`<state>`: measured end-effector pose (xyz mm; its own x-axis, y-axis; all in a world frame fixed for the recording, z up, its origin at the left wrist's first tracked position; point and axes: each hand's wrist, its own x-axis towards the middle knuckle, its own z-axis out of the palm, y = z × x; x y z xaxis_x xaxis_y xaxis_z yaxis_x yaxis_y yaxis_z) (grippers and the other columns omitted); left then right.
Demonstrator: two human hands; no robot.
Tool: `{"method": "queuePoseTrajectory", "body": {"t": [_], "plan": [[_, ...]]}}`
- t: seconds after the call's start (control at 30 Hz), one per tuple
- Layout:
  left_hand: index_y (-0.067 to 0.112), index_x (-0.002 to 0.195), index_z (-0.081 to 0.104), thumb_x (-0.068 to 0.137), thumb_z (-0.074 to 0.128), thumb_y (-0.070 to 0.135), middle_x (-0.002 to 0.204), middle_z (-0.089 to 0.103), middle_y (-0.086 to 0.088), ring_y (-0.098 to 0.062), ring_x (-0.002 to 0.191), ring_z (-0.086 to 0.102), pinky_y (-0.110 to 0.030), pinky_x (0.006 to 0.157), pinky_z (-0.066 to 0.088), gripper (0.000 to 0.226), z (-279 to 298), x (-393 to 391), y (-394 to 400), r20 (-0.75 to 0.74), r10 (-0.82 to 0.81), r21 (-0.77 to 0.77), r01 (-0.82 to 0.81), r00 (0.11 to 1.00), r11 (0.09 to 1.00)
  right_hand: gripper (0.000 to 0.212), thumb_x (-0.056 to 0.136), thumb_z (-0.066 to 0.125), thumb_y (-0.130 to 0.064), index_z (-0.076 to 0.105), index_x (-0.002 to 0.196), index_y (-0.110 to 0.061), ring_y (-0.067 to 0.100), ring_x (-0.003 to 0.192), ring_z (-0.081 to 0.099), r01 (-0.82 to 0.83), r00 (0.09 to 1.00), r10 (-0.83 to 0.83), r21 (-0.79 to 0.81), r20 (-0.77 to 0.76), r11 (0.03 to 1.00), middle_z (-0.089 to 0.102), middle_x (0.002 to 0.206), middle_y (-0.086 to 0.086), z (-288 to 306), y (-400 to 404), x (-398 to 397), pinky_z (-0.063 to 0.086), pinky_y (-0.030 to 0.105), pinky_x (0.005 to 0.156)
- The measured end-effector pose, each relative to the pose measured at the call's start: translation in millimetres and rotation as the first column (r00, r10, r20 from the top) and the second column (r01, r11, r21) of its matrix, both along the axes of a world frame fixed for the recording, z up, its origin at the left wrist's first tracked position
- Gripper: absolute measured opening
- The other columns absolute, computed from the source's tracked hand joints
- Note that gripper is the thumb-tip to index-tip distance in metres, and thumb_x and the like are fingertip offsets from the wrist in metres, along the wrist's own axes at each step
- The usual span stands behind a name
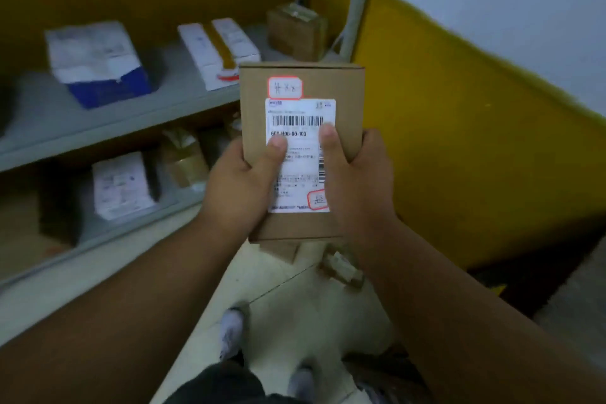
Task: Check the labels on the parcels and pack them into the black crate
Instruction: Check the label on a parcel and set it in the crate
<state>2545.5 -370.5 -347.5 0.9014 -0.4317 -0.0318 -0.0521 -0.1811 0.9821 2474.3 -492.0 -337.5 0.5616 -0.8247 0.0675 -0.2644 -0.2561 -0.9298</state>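
Note:
A small brown cardboard parcel (301,82) is held up in front of me, its white shipping label (300,161) with a barcode facing the camera. My left hand (241,184) grips its left side, thumb lying on the label. My right hand (357,174) grips the right side, thumb also on the label. A small red-edged sticker (284,87) sits above the label. The black crate is not clearly in view; a dark shape shows at the bottom right.
A grey metal shelf (108,121) on the left carries a white-and-blue parcel (98,65), a white box (218,49) and a brown box (296,29). More parcels (121,185) lie on the lower shelf. Small boxes (341,267) lie on the pale floor. A yellow-and-white wall stands on the right.

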Motion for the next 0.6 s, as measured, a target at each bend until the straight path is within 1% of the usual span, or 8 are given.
{"method": "queuePoseTrajectory", "body": {"t": [0.07,0.1,0.2,0.3,0.37,0.43,0.5,0.6], "plan": [[0.041,0.110,0.060,0.079,0.048,0.069,0.089,0.072,0.021,0.008,0.079,0.069,-0.017,0.065,0.055,0.043,7.0,-12.0,49.8,0.005,0.130,0.042,-0.130,0.991,0.991,0.036,0.091,0.058,-0.056,0.052,0.107,-0.025,-0.004,0.070,0.062,-0.135,0.991,0.135,0.020,0.004,0.991,0.062,0.084,-0.015,-1.3,40.9,2.3,0.046,0.008,0.050],[0.041,0.111,0.058,0.078,0.046,0.069,0.089,0.071,0.021,0.007,0.078,0.070,-0.016,0.064,0.054,0.045,11.8,-19.0,73.8,0.011,0.184,0.062,-0.184,0.983,0.981,0.035,0.091,0.057,-0.058,0.051,0.106,-0.027,-0.002,0.072,0.065,-0.202,0.979,0.202,0.038,0.005,0.979,0.065,0.086,-0.014,-1.6,62.6,2.7,0.050,0.012,0.052],[0.039,0.107,0.058,0.090,0.046,0.060,0.094,0.069,0.018,-0.003,0.087,0.070,-0.021,0.069,0.054,0.030,13.8,-41.3,141.4,0.015,0.332,0.068,-0.332,0.943,0.941,0.039,0.090,0.056,-0.061,0.052,0.105,-0.026,0.002,0.077,0.066,-0.361,0.933,0.360,0.032,0.015,0.932,0.066,0.089,-0.012,-0.4,124.5,0.9,0.053,0.020,0.056],[0.039,0.097,0.060,0.094,0.045,0.055,0.095,0.070,0.018,-0.004,0.090,0.069,-0.030,0.078,0.055,0.021,13.3,-67.2,203.4,0.036,0.456,0.067,-0.457,0.889,0.887,0.040,0.090,0.056,-0.060,0.052,0.107,-0.024,0.001,0.078,0.065,-0.460,0.888,0.460,-0.001,0.024,0.888,0.063,0.088,-0.016,4.7,183.8,-8.5,0.048,0.012,0.054],[0.036,0.102,0.061,0.094,0.046,0.054,0.092,0.070,0.018,-0.003,0.086,0.070,-0.029,0.076,0.057,0.025,14.2,-88.6,254.4,0.036,0.542,0.059,-0.543,0.840,0.838,0.040,0.090,0.056,-0.060,0.052,0.107,-0.024,-0.001,0.075,0.064,-0.543,0.840,0.543,-0.012,0.024,0.840,0.063,0.086,-0.017,4.9,233.6,-17.4,0.043,0.007,0.048],[0.034,0.104,0.060,0.095,0.046,0.054,0.091,0.070,0.015,-0.005,0.085,0.070,-0.031,0.075,0.057,0.026,12.3,-113.3,315.1,0.030,0.630,0.072,-0.630,0.776,0.773,0.039,0.091,0.055,-0.060,0.051,0.107,-0.024,0.000,0.074,0.065,-0.632,0.775,0.632,-0.015,0.026,0.775,0.064,0.087,-0.015,2.8,294.8,-29.2,0.047,0.009,0.049],[0.034,0.103,0.060,0.096,0.045,0.053,0.092,0.070,0.014,-0.007,0.087,0.069,-0.033,0.077,0.056,0.025,11.2,-145.8,385.5,0.044,0.715,0.085,-0.716,0.697,0.693,0.038,0.091,0.055,-0.060,0.051,0.105,-0.025,0.003,0.076,0.067,-0.709,0.704,0.710,-0.026,0.024,0.705,0.065,0.089,-0.014,-1.0,368.7,-44.9,0.054,0.018,0.055],[0.038,0.100,0.058,0.097,0.045,0.053,0.095,0.070,0.016,-0.006,0.090,0.068,-0.034,0.080,0.055,0.020,8.1,-199.5,498.9,0.052,0.797,0.124,-0.795,0.602,0.593,0.038,0.090,0.054,-0.062,0.052,0.105,-0.026,0.006,0.081,0.068,-0.799,0.601,0.798,-0.007,0.029,0.602,0.067,0.094,-0.012,-10.9,489.5,-77.1,0.059,0.028,0.063]]}}
